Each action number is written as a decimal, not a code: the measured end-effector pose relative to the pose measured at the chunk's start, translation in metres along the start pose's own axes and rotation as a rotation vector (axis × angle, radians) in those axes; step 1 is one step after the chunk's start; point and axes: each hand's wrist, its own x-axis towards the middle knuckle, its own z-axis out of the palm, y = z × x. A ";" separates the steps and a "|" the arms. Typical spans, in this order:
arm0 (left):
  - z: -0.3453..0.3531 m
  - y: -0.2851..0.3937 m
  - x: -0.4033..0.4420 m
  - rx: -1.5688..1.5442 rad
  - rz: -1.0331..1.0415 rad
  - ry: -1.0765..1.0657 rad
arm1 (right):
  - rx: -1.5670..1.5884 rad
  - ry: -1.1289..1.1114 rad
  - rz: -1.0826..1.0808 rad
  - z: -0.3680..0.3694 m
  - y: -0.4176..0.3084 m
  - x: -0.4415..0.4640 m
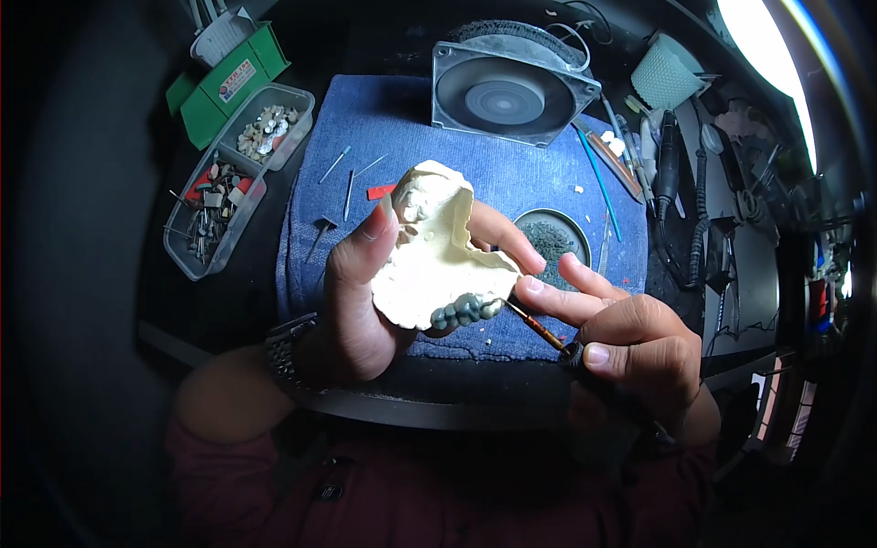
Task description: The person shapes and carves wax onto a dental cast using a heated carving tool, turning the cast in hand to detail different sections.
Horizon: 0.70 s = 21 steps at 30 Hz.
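My left hand (361, 301) is closed around a cream plaster dental cast (429, 260), thumb on its near left side and fingers behind it. Along the cast's lower right edge runs a row of dark grey-green wax teeth (464, 311). My right hand (639, 342) grips a wax carving tool (541, 330) with a dark handle and a thin copper-coloured shank. The tool's tip meets or nearly meets the cast beside the last wax tooth; actual contact I cannot tell. Fingertips of my right hand rest at the cast's right corner.
A blue towel (365, 119) covers the bench, bearing a square fan (512, 96), a round tin of dark shavings (557, 239) and several small burs. Left stands a divided plastic box (219, 196) with a green holder (233, 82); right lie handpieces (670, 155) and a textured cup (665, 73).
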 end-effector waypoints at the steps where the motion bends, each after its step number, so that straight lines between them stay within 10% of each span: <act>1: 0.001 0.001 0.000 0.024 -0.005 0.009 | 0.001 -0.005 0.003 0.000 0.000 0.000; 21: -0.005 0.002 0.005 -0.201 -0.133 0.010 | -0.463 0.467 -0.272 -0.014 0.020 -0.004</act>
